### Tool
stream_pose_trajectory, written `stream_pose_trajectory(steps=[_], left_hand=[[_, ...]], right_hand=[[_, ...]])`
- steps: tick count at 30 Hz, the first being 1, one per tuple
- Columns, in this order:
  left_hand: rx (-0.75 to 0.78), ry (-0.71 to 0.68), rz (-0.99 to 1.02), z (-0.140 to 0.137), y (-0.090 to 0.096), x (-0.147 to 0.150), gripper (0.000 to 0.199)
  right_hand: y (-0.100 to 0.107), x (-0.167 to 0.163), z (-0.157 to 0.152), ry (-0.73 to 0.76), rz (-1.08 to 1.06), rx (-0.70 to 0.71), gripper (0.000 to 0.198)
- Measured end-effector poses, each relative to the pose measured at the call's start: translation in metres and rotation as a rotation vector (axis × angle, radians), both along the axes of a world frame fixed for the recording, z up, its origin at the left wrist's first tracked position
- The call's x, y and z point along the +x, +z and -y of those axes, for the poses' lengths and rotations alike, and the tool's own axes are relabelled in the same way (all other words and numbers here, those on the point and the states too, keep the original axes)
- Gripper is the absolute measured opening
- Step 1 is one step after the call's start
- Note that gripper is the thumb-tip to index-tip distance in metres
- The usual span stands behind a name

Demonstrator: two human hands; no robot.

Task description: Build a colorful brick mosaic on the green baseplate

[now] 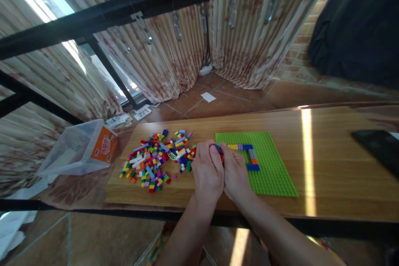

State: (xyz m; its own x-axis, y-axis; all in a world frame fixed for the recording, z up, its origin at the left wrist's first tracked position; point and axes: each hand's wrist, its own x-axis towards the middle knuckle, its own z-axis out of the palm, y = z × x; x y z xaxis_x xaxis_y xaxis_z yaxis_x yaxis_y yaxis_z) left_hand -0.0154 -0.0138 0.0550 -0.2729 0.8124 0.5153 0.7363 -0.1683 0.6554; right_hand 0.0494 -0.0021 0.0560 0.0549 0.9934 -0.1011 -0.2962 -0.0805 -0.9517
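Left hand [208, 176] and right hand [235, 174] press together, both closed on small bricks [222, 158], red and blue, mostly hidden, at the left edge of a green baseplate [276, 181]. Joined bricks [253, 167] lie on the baseplate. Loose bricks [152, 158] spread near the wooden table's [346, 166] left edge; sunlight stripes its right part. Beyond its far edge, pleated curtains [174, 50] hang above tiled floor [193, 102]. Past the left edge sits a clear bin [75, 145].

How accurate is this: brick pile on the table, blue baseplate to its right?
Wrong colour: the baseplate is green, as the head view shows. It does lie right of the brick pile, which is on the table.
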Motion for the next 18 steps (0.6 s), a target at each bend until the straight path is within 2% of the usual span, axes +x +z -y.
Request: stream_pose_trajectory(steps=[4,8,11,13,18], left_hand=[[0.02,-0.016,0.053,-0.0009,-0.0008,0.0019,0.028],[0.045,-0.054,0.206,-0.0002,-0.0018,0.0007,0.034],[0.051,-0.061,0.229,0.0009,-0.0021,-0.0011,0.037],[0.053,-0.066,0.188,0.0013,-0.0024,-0.0016,0.039],[0.079,-0.113,0.034,0.0004,-0.0034,-0.0007,0.037]], right_hand=[[-0.0014,-0.001,-0.0016,-0.026,-0.088,-0.002,0.043],[-0.0021,-0.0017,-0.0041,-0.012,-0.265,-0.155,0.041],[-0.0013,-0.0007,-0.0049,0.041,-0.324,-0.261,0.044],[0.0,0.0003,-0.0047,0.059,-0.319,-0.238,0.048],[0.0025,0.0003,-0.0043,0.042,-0.254,-0.061,0.047]])
